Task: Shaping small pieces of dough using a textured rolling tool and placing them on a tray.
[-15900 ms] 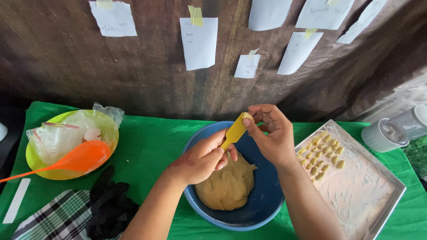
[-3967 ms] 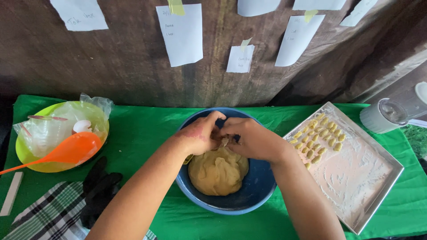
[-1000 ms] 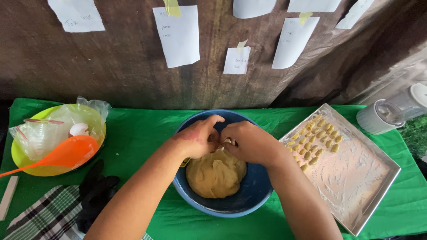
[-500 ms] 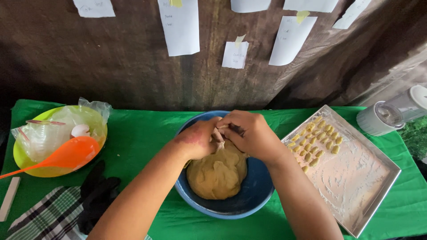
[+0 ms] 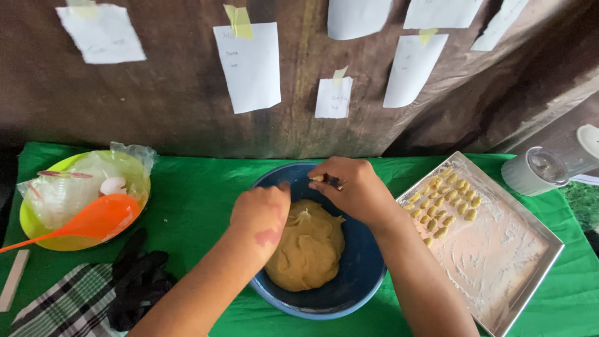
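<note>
Centre frame: round blue plastic bowl (image 5: 359,274) holds the yellow-tan dough mound (image 5: 309,246). The left hand (image 5: 261,215), fingers curled, presses into the dough's upper edge, seemingly pulling some off. The right hand (image 5: 349,187), above the rim, pinches a small piece. The floured metal tray (image 5: 499,262) sits right, within reach.

Left hand (image 5: 262,215): knuckles up, fingers curled downward. Right hand (image 5: 349,187): farther, fingertips pinched together; both forearms extended.
</note>
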